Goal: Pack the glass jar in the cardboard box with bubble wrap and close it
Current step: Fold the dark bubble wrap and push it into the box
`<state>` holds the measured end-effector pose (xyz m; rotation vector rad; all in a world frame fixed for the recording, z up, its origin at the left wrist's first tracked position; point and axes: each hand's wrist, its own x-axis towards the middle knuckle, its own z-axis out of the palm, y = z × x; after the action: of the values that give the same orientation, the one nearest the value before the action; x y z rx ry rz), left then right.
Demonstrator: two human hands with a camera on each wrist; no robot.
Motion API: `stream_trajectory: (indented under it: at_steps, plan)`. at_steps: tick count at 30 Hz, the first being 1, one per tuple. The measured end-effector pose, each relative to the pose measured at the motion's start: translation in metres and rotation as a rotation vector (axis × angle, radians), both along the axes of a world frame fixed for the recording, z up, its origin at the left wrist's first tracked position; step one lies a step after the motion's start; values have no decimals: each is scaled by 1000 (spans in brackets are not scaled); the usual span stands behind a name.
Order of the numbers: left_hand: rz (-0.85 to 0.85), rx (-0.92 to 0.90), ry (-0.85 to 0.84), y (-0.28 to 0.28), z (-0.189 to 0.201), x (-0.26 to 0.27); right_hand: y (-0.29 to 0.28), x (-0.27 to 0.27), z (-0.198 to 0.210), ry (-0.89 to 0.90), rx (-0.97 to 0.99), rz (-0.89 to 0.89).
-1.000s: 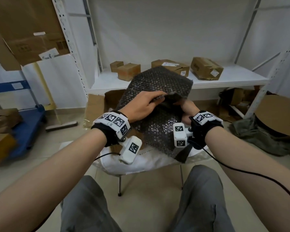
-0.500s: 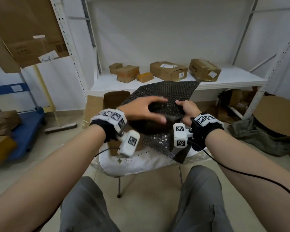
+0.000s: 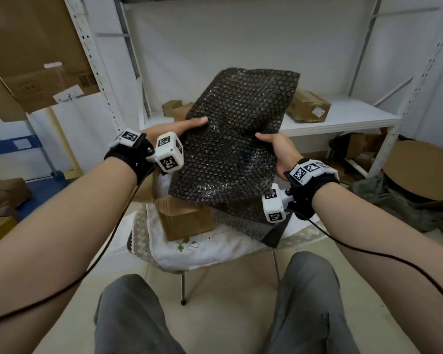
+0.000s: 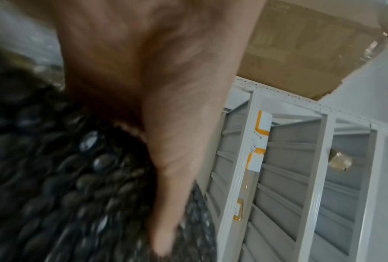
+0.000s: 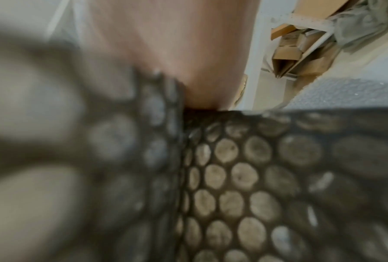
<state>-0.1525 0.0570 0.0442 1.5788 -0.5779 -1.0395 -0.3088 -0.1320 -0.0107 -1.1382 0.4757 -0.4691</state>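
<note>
Nearest, on the cloth-covered stool (image 3: 215, 254), the cardboard box (image 3: 187, 221) sits just under the lifted sheet, with a second layer of dark wrap lying beside it on the right. Above it, the right hand (image 3: 279, 152) pinches the right edge of the bubble wrap (image 3: 230, 149), thumb on the near face and fingers hidden behind. The left hand (image 3: 174, 129) holds the left edge the same way, thumb laid flat across the bubbles. The sheet stands raised and slightly buckled between them. The glass jar is not visible; it may sit behind or inside the wrap, but I cannot tell. To do this step well, I would keep both edges taut and level, centre the sheet over the jar, and fold without letting the lower corner drag the box. Farther back, a white shelf (image 3: 343, 118) carries other cartons.
</note>
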Motion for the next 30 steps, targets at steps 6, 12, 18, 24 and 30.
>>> stream_trajectory:
  at_steps: [6, 12, 18, 24, 30]
  plan:
    - [40, 48, -33, -1, 1, 3, -4, 6, 3, 24, -73, 11]
    - [95, -22, -138, -7, -4, 2, -13, 8, -5, 19, -103, 30]
    - [129, -194, -82, -9, -7, -8, -22, 4, -16, 46, -78, 57]
    - [274, -199, -83, -6, -9, 0, -21, 0, -11, -48, 44, 96]
    - [267, -150, -163, -4, -7, 3, -17, -1, -8, -93, 124, 179]
